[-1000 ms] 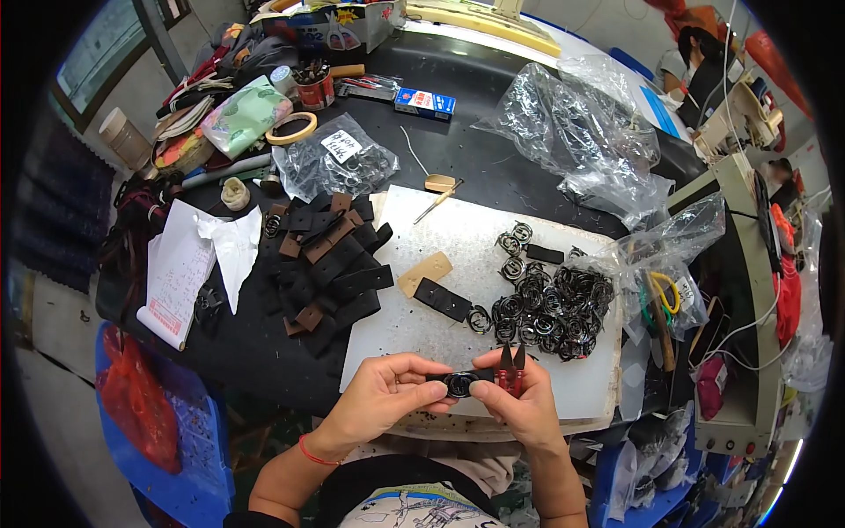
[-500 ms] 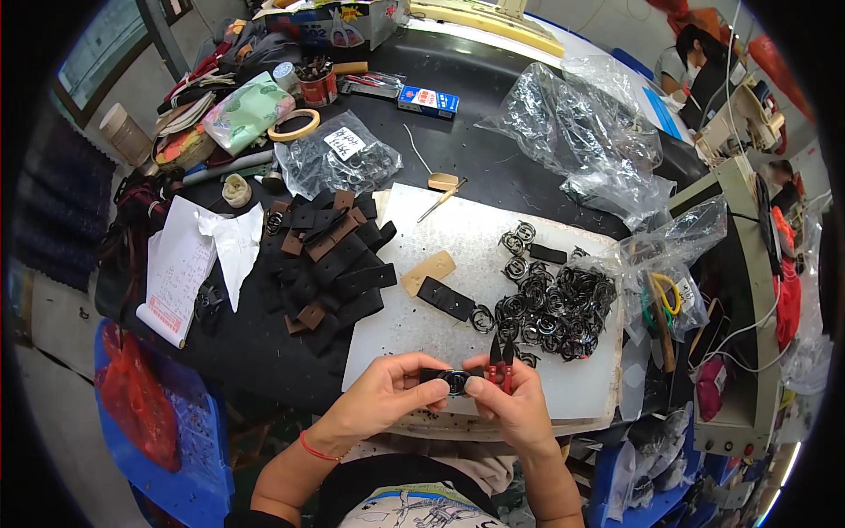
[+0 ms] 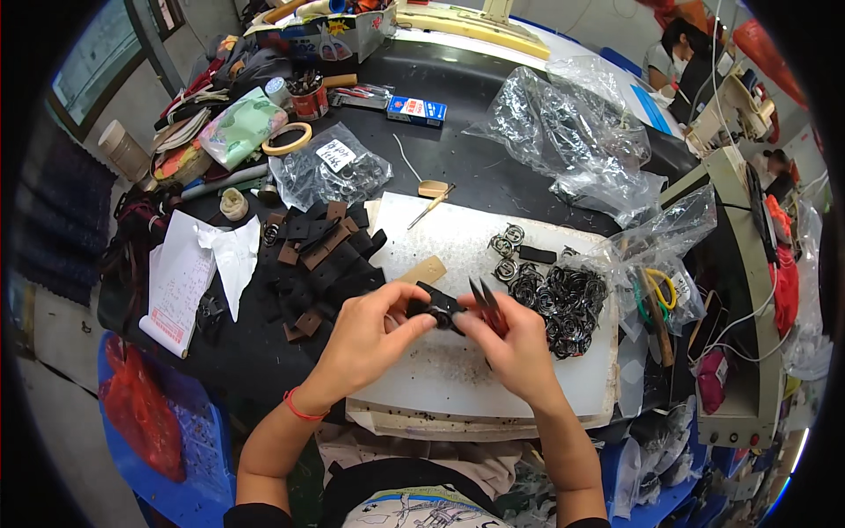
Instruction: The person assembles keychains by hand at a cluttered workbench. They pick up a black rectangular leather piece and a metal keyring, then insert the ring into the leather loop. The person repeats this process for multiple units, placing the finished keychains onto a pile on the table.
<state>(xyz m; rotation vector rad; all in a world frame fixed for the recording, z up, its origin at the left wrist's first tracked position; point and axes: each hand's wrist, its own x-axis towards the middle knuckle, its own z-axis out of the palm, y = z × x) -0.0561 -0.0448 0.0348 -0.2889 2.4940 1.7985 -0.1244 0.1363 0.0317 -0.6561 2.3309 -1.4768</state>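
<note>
My left hand [image 3: 374,339] is closed, pinching a short black strap piece with a shiny dark round buckle [image 3: 440,319] on it. The fingertips of my right hand [image 3: 515,352] meet its other end. That same right hand also grips small pliers [image 3: 487,302] with red handles, their dark jaws pointing away from me. Just beyond my fingers lies another black strap piece [image 3: 429,291], partly hidden, beside a tan strap piece [image 3: 424,270] on the white board [image 3: 400,220]. To the right sits a heap of dark round buckles [image 3: 563,304].
Black and brown strap pieces [image 3: 330,255] are piled left of the board. An awl [image 3: 431,206] lies at its far edge. Clear plastic bags [image 3: 563,132] cover the far right. A notepad [image 3: 180,273] rests at left. Another person [image 3: 673,57] is at the far right.
Both hands have moved away from me, further over the board, carrying the strap piece with the buckle and the pliers. The view has shifted slightly.
</note>
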